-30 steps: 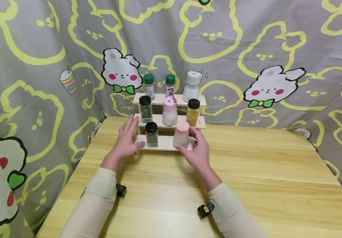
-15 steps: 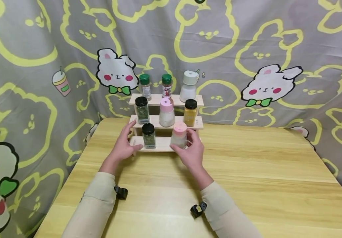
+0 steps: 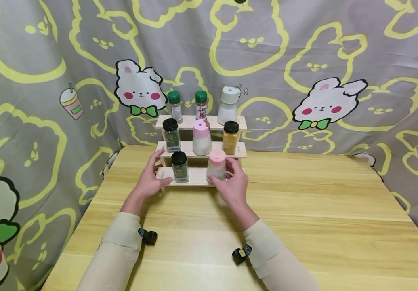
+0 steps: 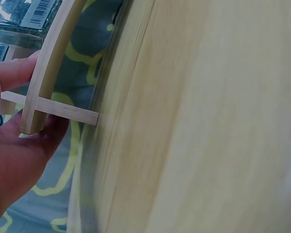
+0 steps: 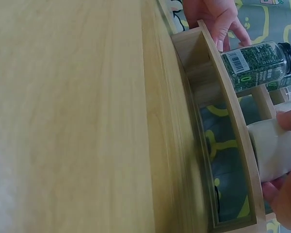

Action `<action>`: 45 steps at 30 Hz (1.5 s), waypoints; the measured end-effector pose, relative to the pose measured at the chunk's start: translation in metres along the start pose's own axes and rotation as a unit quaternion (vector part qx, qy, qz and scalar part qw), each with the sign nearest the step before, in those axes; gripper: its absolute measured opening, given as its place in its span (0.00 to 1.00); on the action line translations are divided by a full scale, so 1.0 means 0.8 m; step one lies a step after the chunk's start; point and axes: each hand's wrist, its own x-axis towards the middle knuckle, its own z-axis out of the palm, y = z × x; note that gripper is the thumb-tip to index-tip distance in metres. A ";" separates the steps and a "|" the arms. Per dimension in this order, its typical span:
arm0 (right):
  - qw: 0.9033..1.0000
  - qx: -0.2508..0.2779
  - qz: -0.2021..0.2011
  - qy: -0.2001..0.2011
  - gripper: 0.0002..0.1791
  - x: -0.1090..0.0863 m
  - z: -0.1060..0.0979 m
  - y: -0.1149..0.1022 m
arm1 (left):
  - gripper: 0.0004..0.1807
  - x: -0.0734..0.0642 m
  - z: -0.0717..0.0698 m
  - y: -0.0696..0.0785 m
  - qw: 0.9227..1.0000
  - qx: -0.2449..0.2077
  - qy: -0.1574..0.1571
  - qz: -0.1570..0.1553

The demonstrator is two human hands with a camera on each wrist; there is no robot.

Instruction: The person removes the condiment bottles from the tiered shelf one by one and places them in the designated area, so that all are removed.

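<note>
A three-tier wooden spice rack (image 3: 198, 176) stands on the table. My left hand (image 3: 148, 180) grips the left end of its bottom shelf; the left wrist view has the thumb (image 4: 19, 69) on top and fingers beneath. On that shelf's right side, my right hand (image 3: 232, 184) holds a pink-capped seasoning shaker (image 3: 217, 160), thumb in front and fingers round its far side. The shaker's base sits close over the shelf (image 5: 245, 131). A black-capped jar of green herbs (image 3: 180, 169) stands between the hands, beside the left thumb.
The middle shelf bears another herb jar (image 3: 171, 137), a pink-purple-capped shaker (image 3: 202, 139) and a yellow spice jar (image 3: 230, 139). Two green-capped bottles (image 3: 201, 106) and a white-capped shaker (image 3: 228, 109) stand on top. A patterned curtain (image 3: 267, 89) hangs behind the table (image 3: 303, 226).
My right fingers have closed in around the pink-capped shaker. My left fingers have come down against the rack's left end. The head view has shifted slightly, and the jars keep their places.
</note>
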 end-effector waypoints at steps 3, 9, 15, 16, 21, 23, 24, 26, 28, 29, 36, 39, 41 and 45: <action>1.000 -0.005 0.001 0.001 0.36 -0.002 -0.003 0.000 | 0.52 0.001 0.001 -0.002 1.000 -0.005 0.000 -0.004; 1.000 -0.001 0.002 0.000 0.35 -0.005 -0.010 -0.003 | 0.52 0.001 0.003 -0.005 1.000 -0.014 -0.001 -0.013; 1.000 0.013 -0.008 -0.002 0.35 -0.005 -0.018 -0.013 | 0.52 0.002 0.004 -0.004 1.000 -0.019 -0.002 -0.017; 1.000 0.014 -0.010 -0.002 0.34 -0.004 -0.020 -0.015 | 0.52 0.002 0.003 -0.004 1.000 -0.017 -0.002 -0.017; 1.000 0.010 -0.019 -0.001 0.35 -0.003 -0.033 -0.018 | 0.52 0.005 0.002 -0.001 1.000 -0.021 -0.002 -0.022; 1.000 0.007 -0.018 0.003 0.36 -0.003 -0.039 -0.016 | 0.52 0.005 0.002 -0.001 0.999 -0.024 -0.003 -0.026; 1.000 0.007 -0.018 0.006 0.36 -0.004 -0.042 -0.015 | 0.52 0.006 0.001 0.000 0.999 -0.025 -0.003 -0.027; 1.000 0.008 -0.018 0.011 0.36 -0.004 -0.048 -0.012 | 0.52 0.007 0.001 0.000 0.999 -0.028 -0.004 -0.031; 1.000 0.007 -0.017 0.015 0.36 -0.005 -0.054 -0.011 | 0.52 0.007 0.001 0.001 0.999 -0.029 -0.004 -0.033; 1.000 0.007 -0.018 0.016 0.36 -0.005 -0.057 -0.011 | 0.52 0.007 0.001 0.001 0.999 -0.029 -0.003 -0.033; 0.999 -0.005 -0.021 0.028 0.36 -0.003 -0.078 -0.008 | 0.51 0.006 -0.001 0.002 0.999 -0.022 -0.003 -0.026; 0.999 -0.006 -0.025 0.034 0.36 0.000 -0.085 -0.007 | 0.51 0.005 0.000 0.002 0.999 -0.025 -0.004 -0.025; 0.999 -0.009 -0.028 0.037 0.37 0.003 -0.090 -0.006 | 0.51 0.004 0.000 0.002 0.999 -0.028 -0.004 -0.027; 0.998 -0.019 -0.028 0.045 0.37 0.008 -0.100 -0.002 | 0.52 0.003 0.001 0.001 0.999 -0.026 -0.005 -0.034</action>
